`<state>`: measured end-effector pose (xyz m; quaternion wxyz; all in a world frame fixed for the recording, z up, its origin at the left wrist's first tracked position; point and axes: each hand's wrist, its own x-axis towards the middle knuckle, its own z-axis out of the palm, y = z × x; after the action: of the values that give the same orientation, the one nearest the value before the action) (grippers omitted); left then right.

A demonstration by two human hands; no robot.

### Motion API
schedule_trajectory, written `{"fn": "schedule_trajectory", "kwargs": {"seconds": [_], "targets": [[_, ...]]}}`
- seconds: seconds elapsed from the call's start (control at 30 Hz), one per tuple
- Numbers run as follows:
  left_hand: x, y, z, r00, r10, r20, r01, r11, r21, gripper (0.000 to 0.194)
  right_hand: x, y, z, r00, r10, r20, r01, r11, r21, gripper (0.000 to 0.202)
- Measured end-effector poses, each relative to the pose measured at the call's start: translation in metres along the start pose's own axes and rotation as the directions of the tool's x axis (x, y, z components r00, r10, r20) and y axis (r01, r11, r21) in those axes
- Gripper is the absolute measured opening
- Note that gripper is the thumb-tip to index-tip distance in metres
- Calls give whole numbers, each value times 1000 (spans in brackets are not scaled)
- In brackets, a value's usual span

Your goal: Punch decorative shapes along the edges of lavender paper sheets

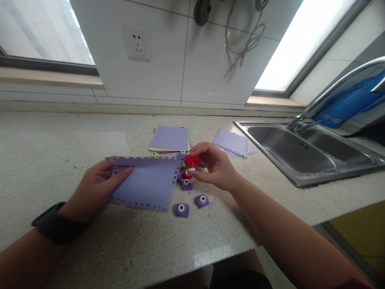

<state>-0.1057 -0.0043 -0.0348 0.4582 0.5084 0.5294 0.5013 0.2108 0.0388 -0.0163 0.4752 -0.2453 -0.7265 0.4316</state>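
Note:
My left hand (98, 184) grips the left side of a purple paper sheet (147, 182), thumb on top. Small punched holes run along the sheet's far, right and near edges. At the sheet's far right corner, my right hand (212, 166) pinches a red craft punch (192, 161) between thumb and fingers. Below it, partly hidden, lies another red punch (187, 174). Several purple punches sit around, among them one (187, 184) beside the sheet and two nearer me, one (182, 210) to the left and one (202, 200) to the right. A green punch (155, 154) shows behind the sheet.
A stack of coloured paper (170, 138) lies at the back of the speckled counter (120, 253). Purple sheets with punched edges (231, 142) lie right of it. A steel sink (282, 148) with a faucet (331, 86) is at the right. Purple paper scraps are scattered about.

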Motion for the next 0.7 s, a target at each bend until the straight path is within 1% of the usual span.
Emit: {"fn": "schedule_trajectory", "kwargs": {"seconds": [0.17,0.27,0.43,0.53,0.7], "targets": [[3,3,0,998,63,7,-64,993,95,19,-1,0,-1,997,-79,22,79,997,6,38],[3,2,-1,996,91,5,-91,988,124,16,0,0,-1,997,-75,21,75,997,7,39],[2,2,-3,995,103,13,-104,987,118,15,-1,-1,-2,996,-85,28,85,996,3,39],[3,-1,-4,995,103,14,-104,987,124,16,-1,1,-3,993,-112,37,112,994,0,39],[8,-11,-6,993,121,-7,-118,982,145,24,1,7,-3,982,-182,40,183,983,-14,43]]}}
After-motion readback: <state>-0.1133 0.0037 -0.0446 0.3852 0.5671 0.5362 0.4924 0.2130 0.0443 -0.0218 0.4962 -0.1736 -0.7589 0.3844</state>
